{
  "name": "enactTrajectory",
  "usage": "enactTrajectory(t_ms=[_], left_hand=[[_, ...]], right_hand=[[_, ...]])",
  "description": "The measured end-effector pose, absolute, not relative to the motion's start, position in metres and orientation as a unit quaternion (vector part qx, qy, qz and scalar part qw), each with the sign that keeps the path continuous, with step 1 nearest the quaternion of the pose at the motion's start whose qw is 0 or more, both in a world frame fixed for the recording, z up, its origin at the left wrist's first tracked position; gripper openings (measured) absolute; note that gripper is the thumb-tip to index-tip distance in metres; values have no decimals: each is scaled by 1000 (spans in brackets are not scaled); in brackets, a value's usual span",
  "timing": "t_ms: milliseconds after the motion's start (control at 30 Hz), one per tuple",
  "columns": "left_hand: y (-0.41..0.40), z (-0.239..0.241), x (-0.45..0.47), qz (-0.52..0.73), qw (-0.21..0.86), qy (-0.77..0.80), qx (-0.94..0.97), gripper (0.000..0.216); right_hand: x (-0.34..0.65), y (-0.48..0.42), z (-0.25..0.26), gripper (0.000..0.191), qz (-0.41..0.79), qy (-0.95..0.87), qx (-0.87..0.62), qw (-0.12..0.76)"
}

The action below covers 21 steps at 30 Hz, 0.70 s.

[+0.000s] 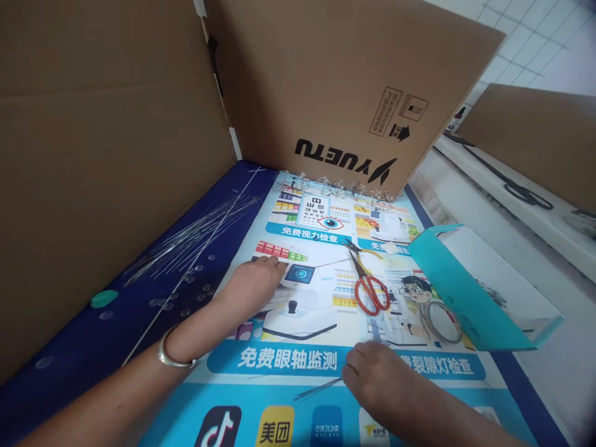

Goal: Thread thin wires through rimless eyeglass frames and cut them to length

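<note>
My left hand, with a silver bracelet at its wrist, is closed low over the printed mat. A thin wire runs from near its fingertips toward the pliers; whether the fingers grip it is hidden. Closer to me, my right hand is curled closed around the ends of several thin dark wires, which stick out to the left. Scissors with red handles lie beyond it, touching or overlapping yellow-handled pliers. To their right is a roll of clear tape.
Cardboard walls stand left and behind. A bundle of straight wires, clear beads and a green piece lie at left. Clear small pieces line the back. A turquoise open box sits at right.
</note>
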<state>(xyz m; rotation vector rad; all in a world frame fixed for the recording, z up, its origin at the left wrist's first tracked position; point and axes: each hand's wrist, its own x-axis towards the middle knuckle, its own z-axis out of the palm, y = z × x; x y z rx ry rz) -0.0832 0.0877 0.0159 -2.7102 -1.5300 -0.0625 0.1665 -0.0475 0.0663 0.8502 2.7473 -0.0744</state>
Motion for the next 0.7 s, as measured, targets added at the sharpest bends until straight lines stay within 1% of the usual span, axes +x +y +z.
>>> enactTrajectory(t_ms=[133, 233, 400, 500, 600, 700], left_hand=[[86, 20, -84, -17, 20, -491, -871, 20], [84, 27, -85, -21, 23, -489, -872, 21], [82, 39, -87, -46, 23, -479, -876, 17], [80, 43, -86, -57, 4, -466, -883, 15], [73, 47, -79, -52, -36, -448, -892, 16], [60, 56, -70, -49, -113, -407, -905, 19]], right_hand=[[160, -58, 57, 7, 29, 956, 258, 135], [158, -59, 55, 8, 33, 958, 242, 150], [164, -54, 66, 9, -23, 952, 263, 152], [168, -50, 68, 8, -76, 938, 296, 162], [171, -47, 63, 7, -126, 917, 340, 167], [173, -44, 60, 8, -152, 904, 361, 173]])
